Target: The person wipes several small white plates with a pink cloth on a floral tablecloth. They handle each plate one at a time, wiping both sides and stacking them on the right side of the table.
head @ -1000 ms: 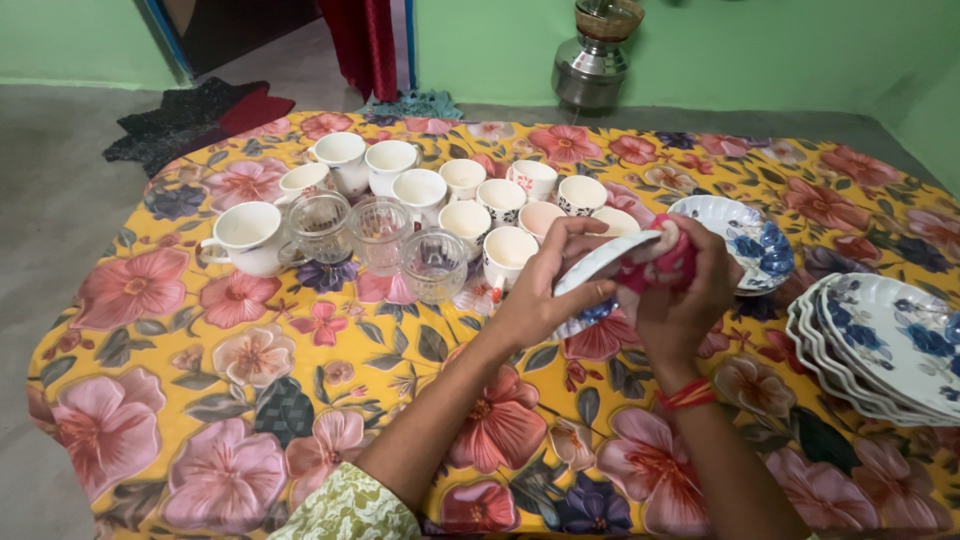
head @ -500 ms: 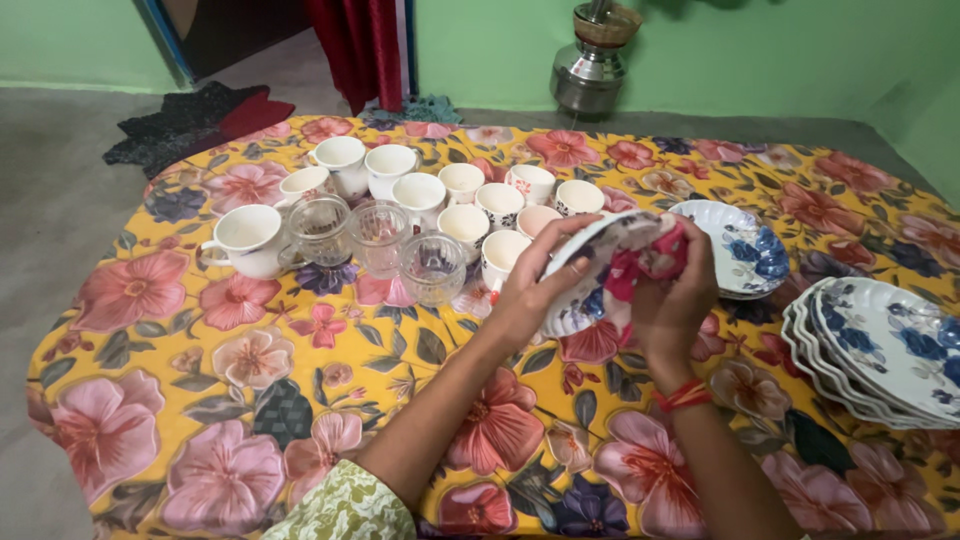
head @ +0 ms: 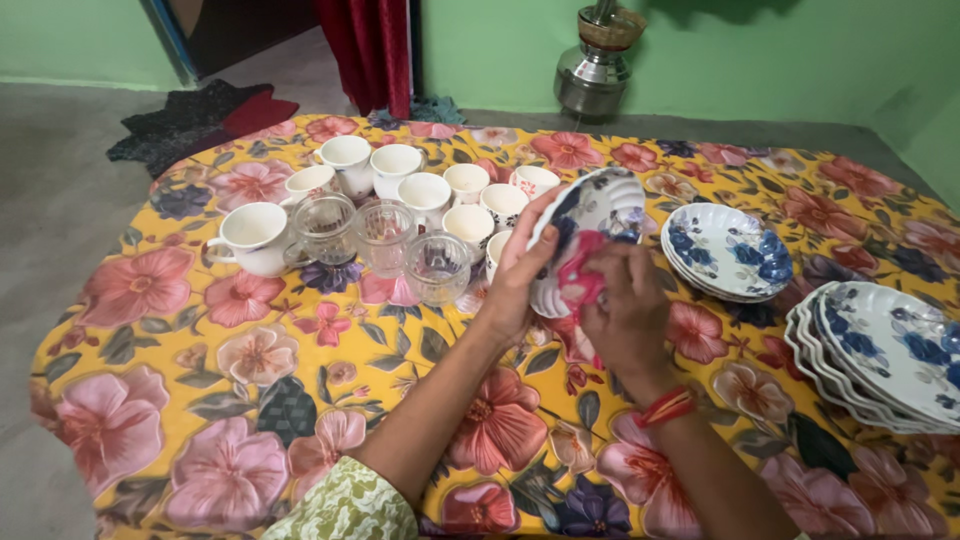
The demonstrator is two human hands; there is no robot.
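Head camera view, looking down at two bare hands working above a flowered surface. At the middle, the left hand (head: 515,285) has its grip closed on the rim of a small scalloped plate (head: 600,205), white with blue flowers, held tilted up on edge so its face turns toward the person. The right hand (head: 625,305) has its grip closed around a pink cloth (head: 578,275), which is pressed against the face of the plate. A red thread band (head: 665,407) circles the right wrist, and a green patterned sleeve (head: 345,505) shows at the left forearm near the bottom edge.

Just right of the hands sits a short stack of matching plates (head: 725,250), lying flat. Further right, at the edge of the view, a taller stack of larger plates (head: 880,350) with the same blue pattern leans slightly.

Left of the held plate stand three clear glass cups (head: 385,240) close together, and behind them a cluster of white cups (head: 425,190), some with small prints. A larger white mug (head: 250,238) stands at the far left of the group.

All of this rests on the surface, covered by a yellow cloth (head: 200,400) with big pink and red flowers. Beyond it are a grey floor, a dark mat (head: 190,120), a red curtain (head: 375,50), a metal pot (head: 595,75) and a green wall.
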